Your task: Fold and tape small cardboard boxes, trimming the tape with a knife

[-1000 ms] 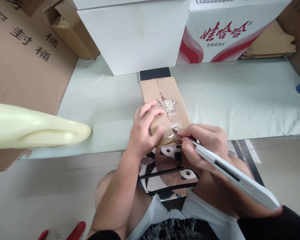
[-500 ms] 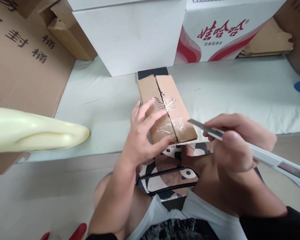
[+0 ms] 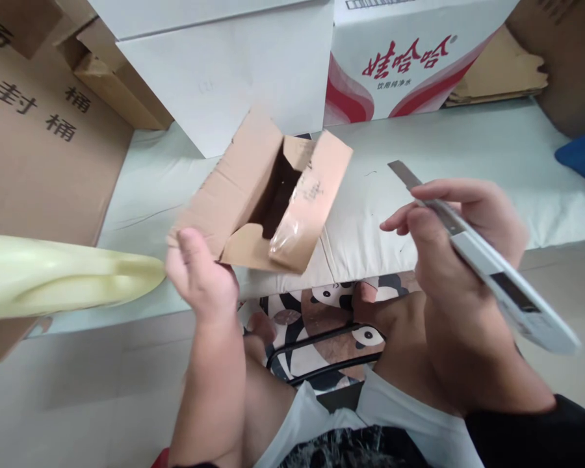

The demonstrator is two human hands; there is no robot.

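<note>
My left hand [image 3: 202, 276] grips the near left corner of a small cardboard box [image 3: 238, 179], thumb on its outside. The box is tilted, its top flaps parted along the middle, and the dark inside shows through the gap. Clear tape clings to the right flap. My right hand [image 3: 461, 240] is closed round the white handle of a utility knife [image 3: 509, 286]. Its blade is out and points up and to the left, apart from the box. Most of a dark flat object [image 3: 303, 136] behind the box is hidden.
A pale cloth-covered surface [image 3: 370, 195] lies under the box. At its back stand a white box [image 3: 234, 84] and a red-and-white carton [image 3: 394, 71]. A large cardboard box [image 3: 43, 149] and a pale yellow smooth object [image 3: 78, 276] are at left, a blue item [image 3: 582, 156] at right.
My left hand has gone from resting on the box's top to gripping its left corner. The box is now tilted and its flaps are opened. The knife has swung so its blade points higher.
</note>
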